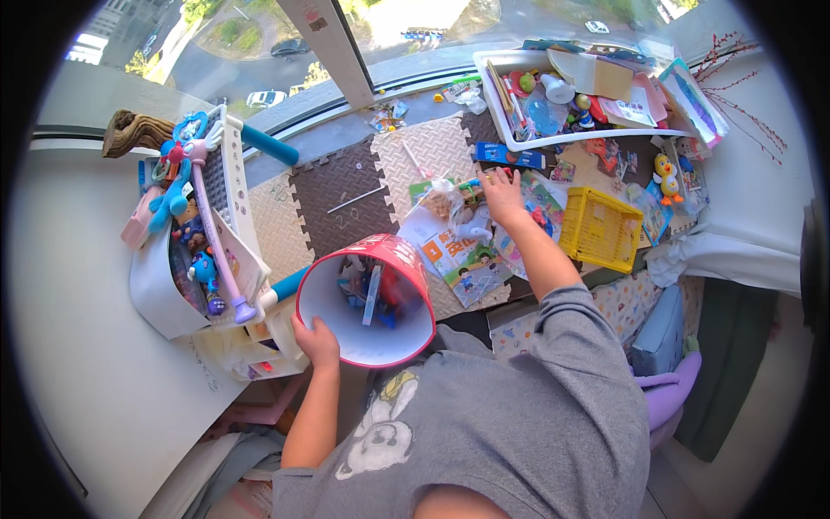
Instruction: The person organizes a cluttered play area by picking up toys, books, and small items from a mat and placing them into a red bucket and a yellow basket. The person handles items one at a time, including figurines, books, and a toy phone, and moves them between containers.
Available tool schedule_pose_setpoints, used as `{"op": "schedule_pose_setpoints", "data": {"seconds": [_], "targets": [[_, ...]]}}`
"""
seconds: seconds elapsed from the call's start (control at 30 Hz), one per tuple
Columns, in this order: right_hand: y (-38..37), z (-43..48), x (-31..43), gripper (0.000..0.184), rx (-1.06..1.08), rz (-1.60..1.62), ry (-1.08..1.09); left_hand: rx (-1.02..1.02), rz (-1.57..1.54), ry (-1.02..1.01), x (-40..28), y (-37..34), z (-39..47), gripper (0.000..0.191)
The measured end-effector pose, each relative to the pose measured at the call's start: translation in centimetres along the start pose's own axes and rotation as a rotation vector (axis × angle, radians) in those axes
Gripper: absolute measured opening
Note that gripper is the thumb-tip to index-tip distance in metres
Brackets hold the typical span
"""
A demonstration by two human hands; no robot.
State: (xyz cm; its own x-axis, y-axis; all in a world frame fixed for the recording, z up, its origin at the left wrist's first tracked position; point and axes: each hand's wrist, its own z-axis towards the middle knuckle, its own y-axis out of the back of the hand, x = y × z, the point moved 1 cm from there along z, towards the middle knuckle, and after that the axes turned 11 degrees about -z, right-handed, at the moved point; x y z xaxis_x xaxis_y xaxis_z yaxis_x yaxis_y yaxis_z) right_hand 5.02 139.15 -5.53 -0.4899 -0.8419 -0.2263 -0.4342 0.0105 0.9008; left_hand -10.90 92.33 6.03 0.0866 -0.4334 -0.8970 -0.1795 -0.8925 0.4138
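My left hand (316,342) grips the rim of a red paper bucket (389,340) with a white inside, tilted so its mouth faces me. Inside it lie mixed small toys (389,289), some blurred, and a flat light-blue piece (372,295) standing on edge. Over the foam mat, my right hand (504,198) reaches with fingers down among small toys; a red bit shows by its fingertips, and whether it is grasped is hidden. Under and beside that hand are a crumpled clear plastic wrapper (447,194), a white toy piece (476,228) and a printed children's book (467,269).
A yellow plastic basket (600,227) stands right of my right arm. Behind it, a white bin (512,139) overflows with toys and papers by the window. A blue box (510,155) and a toy duck (666,178) are nearby. At left stands a toy-filled white rack (237,168); a white stick (355,200) lies on the mat.
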Motion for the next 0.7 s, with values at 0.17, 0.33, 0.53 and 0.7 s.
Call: {"op": "schedule_pose_setpoints", "data": {"seconds": [0.17,0.33,0.53,0.7], "targets": [[1.9,2.8,-4.1,0.028,-0.463,0.173,0.192,-0.028,0.112,0.004,0.2,0.3,0.0,0.035],[1.2,1.3,-2.5,0.071,-0.075,0.134,0.121,-0.021,0.104,0.007,0.1,0.2,-0.1,0.038],[-3.3,1.0,0.0,0.055,-0.238,0.026,0.043,-0.029,0.101,0.011,0.2,0.3,0.0,0.040],[-2.7,2.7,-1.0,0.027,-0.146,0.035,0.184,-0.007,0.107,-0.005,0.2,0.4,0.0,0.039]]}}
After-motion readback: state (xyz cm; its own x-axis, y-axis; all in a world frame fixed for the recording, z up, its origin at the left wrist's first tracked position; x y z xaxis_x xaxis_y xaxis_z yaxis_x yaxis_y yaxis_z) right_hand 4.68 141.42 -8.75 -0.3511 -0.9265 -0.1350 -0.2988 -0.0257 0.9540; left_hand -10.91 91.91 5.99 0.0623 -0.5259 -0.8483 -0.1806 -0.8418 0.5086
